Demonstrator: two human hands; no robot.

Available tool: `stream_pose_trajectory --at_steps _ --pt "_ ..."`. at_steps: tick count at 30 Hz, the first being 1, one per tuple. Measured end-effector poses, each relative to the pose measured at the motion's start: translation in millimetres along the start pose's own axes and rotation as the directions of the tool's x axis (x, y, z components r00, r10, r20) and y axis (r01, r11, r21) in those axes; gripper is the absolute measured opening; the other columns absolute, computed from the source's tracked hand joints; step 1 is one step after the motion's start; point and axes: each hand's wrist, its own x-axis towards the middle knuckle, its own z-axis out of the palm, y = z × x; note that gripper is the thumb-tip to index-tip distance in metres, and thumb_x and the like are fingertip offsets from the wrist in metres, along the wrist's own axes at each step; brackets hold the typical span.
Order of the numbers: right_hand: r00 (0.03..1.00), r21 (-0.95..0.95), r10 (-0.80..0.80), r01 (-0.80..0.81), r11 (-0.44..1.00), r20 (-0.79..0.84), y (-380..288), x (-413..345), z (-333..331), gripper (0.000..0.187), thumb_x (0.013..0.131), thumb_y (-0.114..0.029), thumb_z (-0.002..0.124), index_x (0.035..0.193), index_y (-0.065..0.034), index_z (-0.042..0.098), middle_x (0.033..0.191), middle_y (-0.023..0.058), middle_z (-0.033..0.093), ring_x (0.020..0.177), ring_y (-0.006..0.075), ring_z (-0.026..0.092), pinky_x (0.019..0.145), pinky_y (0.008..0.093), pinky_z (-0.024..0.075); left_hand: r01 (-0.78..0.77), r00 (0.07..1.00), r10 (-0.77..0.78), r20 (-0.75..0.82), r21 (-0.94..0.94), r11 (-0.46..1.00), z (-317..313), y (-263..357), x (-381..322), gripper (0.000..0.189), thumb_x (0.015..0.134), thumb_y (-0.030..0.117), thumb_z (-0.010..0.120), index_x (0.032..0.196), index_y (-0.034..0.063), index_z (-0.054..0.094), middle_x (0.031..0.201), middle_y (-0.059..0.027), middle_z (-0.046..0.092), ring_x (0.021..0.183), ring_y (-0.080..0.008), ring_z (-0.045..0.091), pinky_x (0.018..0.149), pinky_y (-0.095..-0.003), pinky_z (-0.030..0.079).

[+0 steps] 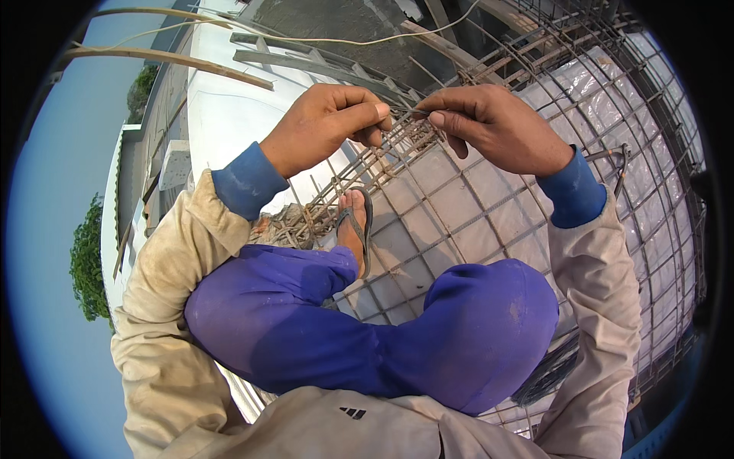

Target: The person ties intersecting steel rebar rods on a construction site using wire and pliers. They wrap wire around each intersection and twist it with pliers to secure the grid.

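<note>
A thin strand of dark tie wire (407, 109) runs between my two hands, held above the rebar mesh (449, 234). My left hand (335, 123) pinches one part of it between thumb and fingers. With thumb and forefinger, my right hand (496, 129) grips the wire a short way to the right. The strand's ends are hidden by the fingers. A pair of pincers (623, 163) rests on the mesh beyond my right cuff. Partly covered by my right knee and sleeve, a bundle of tie wires (547, 373) lies on the mesh.
My sandalled foot (355, 229) stands at the mesh's left edge, near broken rubble (287, 226). Plastic sheeting (608, 103) lies under the bars at right. Timber battens (172, 60), a ladder-like frame (304, 66) and a pale cable (344, 41) cross the far side.
</note>
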Motion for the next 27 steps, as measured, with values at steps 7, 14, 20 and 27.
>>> stream_pose_trajectory --at_steps 7,14,20,27 --pt "0.974 -0.094 0.026 -0.048 0.994 -0.225 2.0 -55.2 -35.1 0.037 0.109 -0.029 0.056 0.134 -0.0039 0.066 0.066 0.0015 0.052 0.06 0.0081 0.051 0.055 0.0272 0.0426 -0.239 0.971 0.241 0.01 0.182 0.954 26.6 39.8 65.3 0.034 0.106 0.032 0.061 0.118 0.0017 0.073 0.1 -0.009 0.076 0.093 -0.0173 0.074 0.088 -0.031 0.059" --pt "0.889 -0.015 0.338 -0.36 0.933 -0.309 8.4 -136.9 -51.2 0.032 0.108 -0.023 0.055 0.129 -0.0029 0.067 0.073 0.0021 0.057 0.066 0.01 0.054 0.061 0.0292 0.0464 -0.491 0.87 0.434 0.233 0.473 0.731 92.1 45.2 140.0 0.031 0.1 0.035 0.063 0.105 0.0091 0.079 0.081 -0.0104 0.076 0.074 -0.024 0.075 0.073 -0.0377 0.059" --pt "0.793 -0.277 0.421 -0.566 0.777 -0.44 22.3 -135.3 -37.7 0.027 0.105 -0.019 0.057 0.119 -0.0005 0.07 0.085 0.0144 0.069 0.073 0.0228 0.064 0.07 0.0366 0.0514 -0.643 0.759 0.483 0.436 0.615 0.456 117.7 21.9 198.1 0.031 0.103 0.035 0.063 0.113 0.0086 0.076 0.095 -0.0087 0.077 0.085 -0.0231 0.074 0.082 -0.0383 0.059" --pt "0.422 -0.114 0.711 -0.891 0.439 -0.562 5.3 -144.6 -26.3 0.025 0.102 -0.014 0.055 0.116 0.0016 0.07 0.067 0.011 0.062 0.059 0.0208 0.059 0.061 0.0365 0.0484 -0.564 0.796 0.467 0.385 0.193 0.803 96.1 -57.1 295.1 0.028 0.101 0.027 0.064 0.118 0.0057 0.072 0.105 -0.0145 0.075 0.096 -0.0264 0.073 0.086 -0.039 0.057"
